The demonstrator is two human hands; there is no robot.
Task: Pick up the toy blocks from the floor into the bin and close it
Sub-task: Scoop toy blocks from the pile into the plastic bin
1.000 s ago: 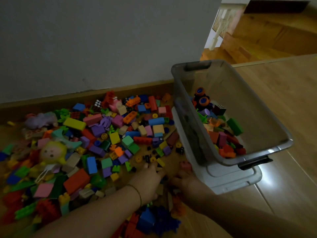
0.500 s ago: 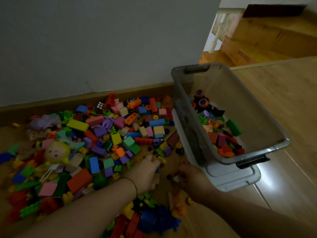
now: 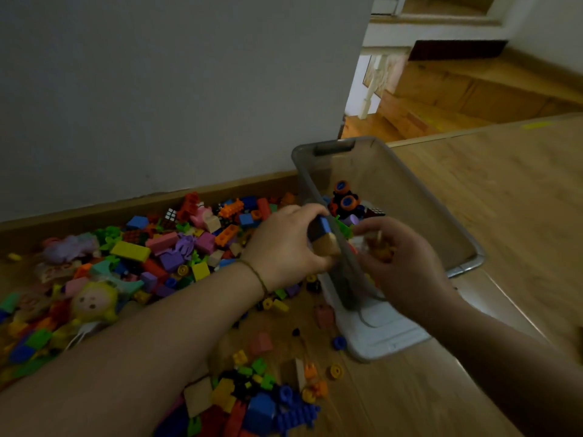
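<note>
Head view: left hand (image 3: 284, 244) grips blue, tan blocks (image 3: 325, 236) at bin (image 3: 443, 212) rim; right hand (image 3: 407, 266) clutches small pieces (image 3: 380, 247).

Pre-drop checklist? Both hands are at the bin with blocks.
1. Grip of left hand on blue and tan blocks: ok.
2. That load past the bin wall: not ok, it sits at the near wall's outer side.
3. The right hand over the bin opening: ok.
4. Its hold on small pieces: ok, fingers curled round them, though blurred.
5. Bin open, room inside: ok.
6. The lid free for closing: not ok, it lies under the bin.
</note>
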